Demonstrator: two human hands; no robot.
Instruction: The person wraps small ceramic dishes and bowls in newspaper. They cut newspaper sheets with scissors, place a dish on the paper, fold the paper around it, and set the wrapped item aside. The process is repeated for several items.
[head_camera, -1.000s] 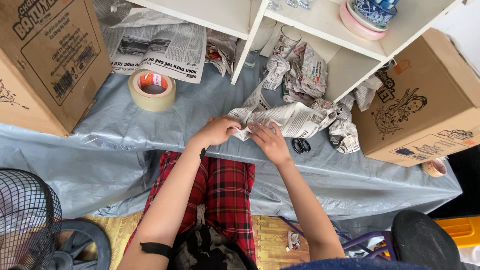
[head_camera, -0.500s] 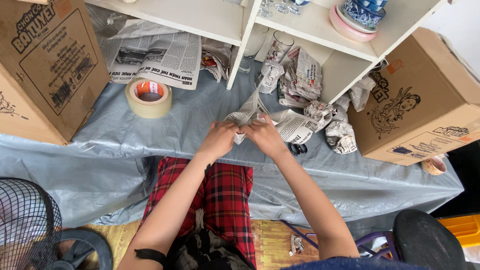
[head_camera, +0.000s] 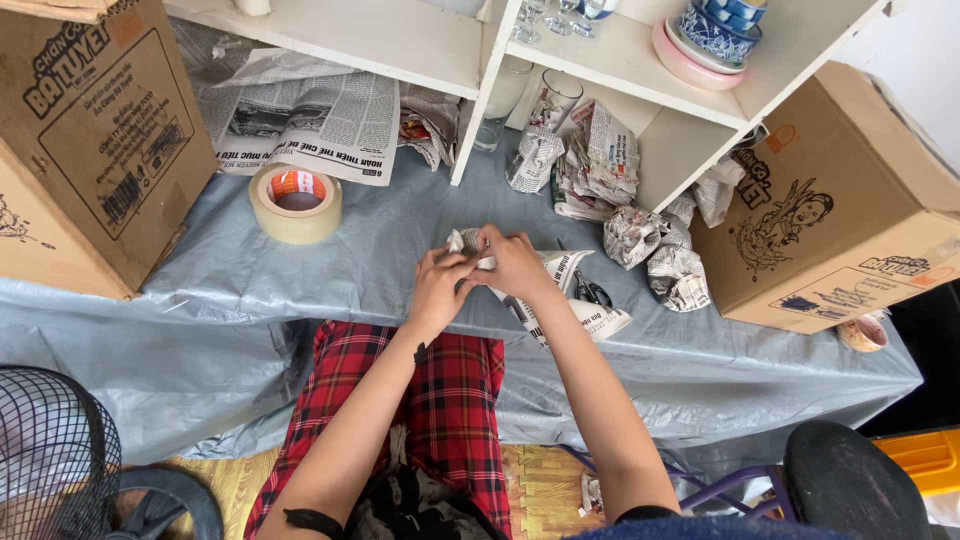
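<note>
- hands first: your left hand (head_camera: 437, 288) and right hand (head_camera: 515, 262) meet over the grey sheet (head_camera: 380, 240), fingers curled in and pressed together around a small newspaper bundle (head_camera: 468, 243).
- only a crumpled corner of that bundle shows above your fingers; what is inside it is hidden.
- your right hand lies partly over the left, the two touching.
- a flat piece of newspaper (head_camera: 575, 300) trails out from under your right hand toward the right, lying on the sheet.
- scissors (head_camera: 590, 291) with dark handles rest on that paper, just beside your right wrist.
- a roll of tape (head_camera: 295, 203) sits on the sheet well to the left of your hands.
- an open newspaper (head_camera: 300, 120) lies spread behind the tape, partly under the white shelf (head_camera: 400, 40).
- wrapped paper lumps (head_camera: 655, 250) sit to the right of your hands, near a cardboard box (head_camera: 840, 210).
- more wrapped pieces and a clear glass (head_camera: 551, 100) stand in the lower shelf opening.
- a second cardboard box (head_camera: 90, 130) stands at the left.
- a fan (head_camera: 50, 460) shows at the lower left corner.
- your lap in red checked cloth (head_camera: 440, 400) is below your hands.
</note>
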